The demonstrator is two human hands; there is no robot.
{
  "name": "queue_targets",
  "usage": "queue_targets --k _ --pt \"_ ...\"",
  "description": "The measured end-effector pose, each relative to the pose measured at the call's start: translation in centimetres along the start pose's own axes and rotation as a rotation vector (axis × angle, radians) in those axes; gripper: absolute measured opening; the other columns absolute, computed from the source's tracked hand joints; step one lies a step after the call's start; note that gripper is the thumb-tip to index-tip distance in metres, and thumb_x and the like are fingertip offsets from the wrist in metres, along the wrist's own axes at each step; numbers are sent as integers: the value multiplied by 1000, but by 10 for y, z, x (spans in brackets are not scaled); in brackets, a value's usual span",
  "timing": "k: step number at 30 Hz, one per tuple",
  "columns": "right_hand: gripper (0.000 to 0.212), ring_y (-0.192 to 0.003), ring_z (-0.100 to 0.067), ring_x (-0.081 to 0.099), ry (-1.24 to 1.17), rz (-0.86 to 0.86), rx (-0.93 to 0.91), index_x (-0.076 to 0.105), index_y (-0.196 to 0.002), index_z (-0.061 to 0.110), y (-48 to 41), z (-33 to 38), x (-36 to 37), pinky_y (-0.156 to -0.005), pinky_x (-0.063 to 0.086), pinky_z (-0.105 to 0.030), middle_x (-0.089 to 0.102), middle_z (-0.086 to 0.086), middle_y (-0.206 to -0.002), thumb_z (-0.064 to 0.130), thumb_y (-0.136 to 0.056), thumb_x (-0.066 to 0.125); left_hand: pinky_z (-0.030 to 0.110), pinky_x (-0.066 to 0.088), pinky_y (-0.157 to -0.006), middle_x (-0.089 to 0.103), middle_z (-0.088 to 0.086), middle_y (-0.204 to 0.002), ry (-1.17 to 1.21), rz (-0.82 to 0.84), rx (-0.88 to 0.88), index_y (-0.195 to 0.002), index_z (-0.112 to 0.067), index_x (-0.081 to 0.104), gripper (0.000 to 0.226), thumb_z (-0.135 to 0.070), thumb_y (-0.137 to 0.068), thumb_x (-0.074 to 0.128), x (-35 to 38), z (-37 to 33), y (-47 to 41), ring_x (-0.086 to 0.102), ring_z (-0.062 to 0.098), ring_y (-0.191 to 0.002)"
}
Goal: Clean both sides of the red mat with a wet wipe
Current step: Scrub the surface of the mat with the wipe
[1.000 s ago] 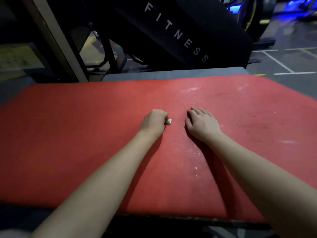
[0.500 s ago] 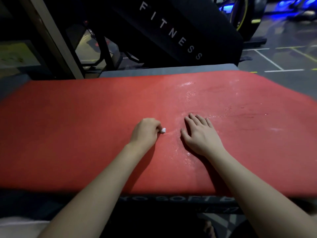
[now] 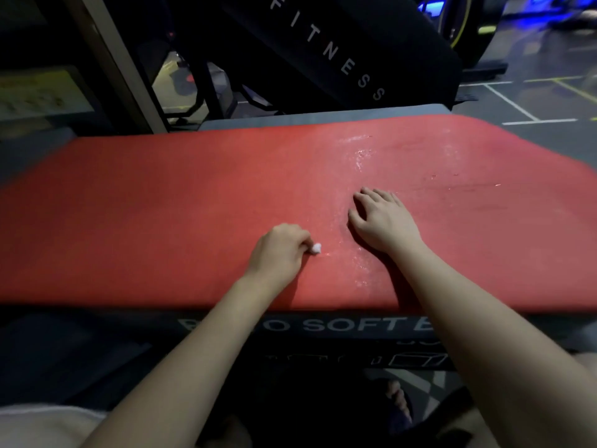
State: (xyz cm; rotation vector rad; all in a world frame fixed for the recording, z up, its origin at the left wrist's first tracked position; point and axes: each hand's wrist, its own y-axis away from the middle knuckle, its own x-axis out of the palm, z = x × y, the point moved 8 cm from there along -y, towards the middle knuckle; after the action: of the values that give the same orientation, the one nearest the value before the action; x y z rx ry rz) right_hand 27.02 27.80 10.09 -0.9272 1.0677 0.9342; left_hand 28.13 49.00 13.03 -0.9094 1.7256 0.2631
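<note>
The red mat [image 3: 161,221] lies flat on a black soft box and fills the middle of the view. My left hand [image 3: 279,250] is closed around a balled-up white wet wipe [image 3: 315,248], which pokes out by the thumb and touches the mat near its front edge. Just to the right, my right hand [image 3: 381,221] rests palm down on the mat with fingers spread. Wet glistening streaks [image 3: 361,156] run from the far edge toward my hands.
The black soft box [image 3: 339,326] under the mat shows white lettering on its front face. A dark slanted panel marked FITNESS [image 3: 329,53] rises behind the mat. A pale beam [image 3: 113,59] leans at the back left. Grey floor with painted lines [image 3: 517,108] lies at the right.
Both hands have slid back toward the mat's front edge, the left dragging the wipe along the surface. The box's front face has come into view.
</note>
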Motion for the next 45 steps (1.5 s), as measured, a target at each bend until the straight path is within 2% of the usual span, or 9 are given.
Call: queue_targets --k 4,10,16,21,25,29,36,42,45 --pt "59 -151 -20 19 5 47 18 34 -152 23 0 1 4 -124 10 -43 25 1 -163 48 -99 28 44 52 -75 70 5 -87 -16 11 18 -89 -20 77 12 -22 -90 65 -1 0 7 65 32 -88" --pt "67 -154 -22 6 26 318 -42 15 -159 21 12 2 4 -124 3 -47 7 0 -167 54 -102 29 45 52 -80 72 11 -98 -53 -19 -92 -95 -17 78 13 -17 -91 66 -3 11 -29 66 35 -98" --pt "63 -152 -13 14 15 60 -83 26 -157 26 38 -2 -2 -125 8 -40 19 6 -165 55 -101 28 44 51 -74 68 4 -84 38 -89 -70 -87 -19 77 8 -16 -89 71 -12 -9 40 63 30 -86" --pt "63 -152 -13 16 10 63 -82 29 -156 26 37 -3 -2 -125 9 -39 22 6 -164 55 -100 29 39 49 -67 65 0 -80 1 -127 11 -84 -18 75 9 -18 -91 69 -19 -27 78 58 25 -82" --pt "62 -151 -13 18 4 60 -70 31 -155 25 38 -3 -5 -125 11 -40 24 6 -164 54 -100 29 45 52 -76 70 7 -87 37 -54 -28 -88 -18 76 22 -32 -91 60 -11 -16 42 64 33 -88" --pt "60 -151 -13 19 6 57 -63 32 -154 26 42 -2 -7 -125 12 -39 25 6 -163 53 -101 29 46 52 -79 70 8 -89 20 -38 -49 -90 -15 77 16 -23 -92 63 -6 -12 35 64 34 -91" --pt "56 -150 -15 24 1 25 -52 37 -152 26 42 -1 -7 -124 15 -40 29 5 -162 49 -101 31 37 52 -73 69 0 -86 56 -299 13 -90 -11 74 11 -1 -86 70 -12 -49 117 61 22 -85" --pt "56 -150 -14 23 -2 14 -42 38 -152 27 43 -3 -6 -124 15 -41 29 6 -161 49 -101 31 35 50 -69 68 -3 -82 115 -249 36 -81 -14 73 9 -13 -90 72 -2 -55 81 56 16 -82" --pt "55 -149 -15 25 0 -9 -43 40 -151 27 42 -2 -5 -124 17 -41 32 6 -161 49 -101 33 41 49 -72 69 5 -88 72 -161 -9 -85 -12 73 15 -21 -94 66 8 -35 28 59 26 -89"
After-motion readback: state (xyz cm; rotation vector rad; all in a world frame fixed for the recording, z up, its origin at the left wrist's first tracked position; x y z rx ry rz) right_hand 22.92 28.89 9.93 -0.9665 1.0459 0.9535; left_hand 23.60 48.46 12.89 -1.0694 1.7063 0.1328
